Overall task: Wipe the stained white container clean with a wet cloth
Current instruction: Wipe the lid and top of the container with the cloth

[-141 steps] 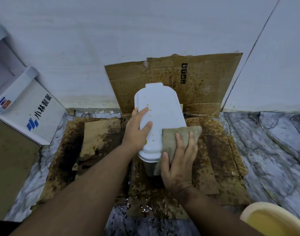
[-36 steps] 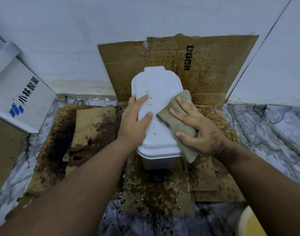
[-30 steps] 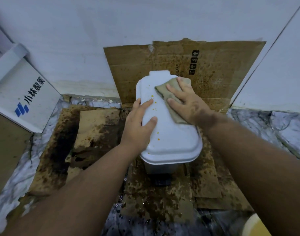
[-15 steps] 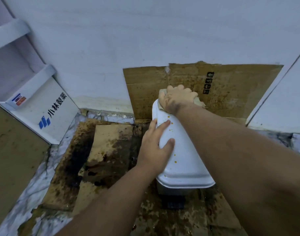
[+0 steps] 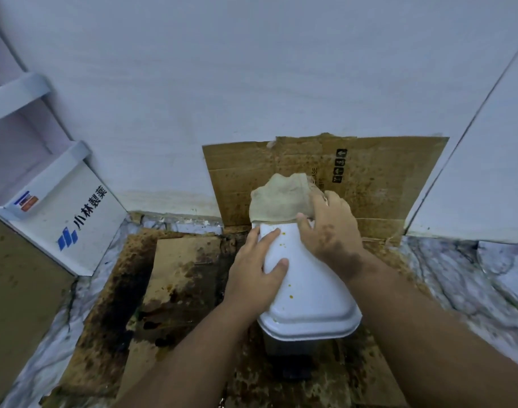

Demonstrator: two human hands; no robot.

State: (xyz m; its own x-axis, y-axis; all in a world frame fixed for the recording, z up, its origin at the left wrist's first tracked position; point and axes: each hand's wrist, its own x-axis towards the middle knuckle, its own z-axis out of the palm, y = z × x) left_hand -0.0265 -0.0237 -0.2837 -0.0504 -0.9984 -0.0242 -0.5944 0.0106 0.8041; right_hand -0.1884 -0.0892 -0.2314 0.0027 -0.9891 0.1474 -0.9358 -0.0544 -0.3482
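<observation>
The white container stands in the middle of the floor, its long lid speckled with small orange spots. My left hand presses flat on the lid's left side, fingers spread over the edge. My right hand rests on the lid's far right part and holds the beige wet cloth, which is bunched over the lid's far end. The far end of the lid is hidden under the cloth.
Stained cardboard sheets cover the marble floor under the container, and another sheet leans on the white wall behind it. A white box with blue print stands at the left.
My right hand has pulled back slightly from the lid's far end, leaving the cloth bunched there in its fingers. My left hand stays on the lid's left side.
</observation>
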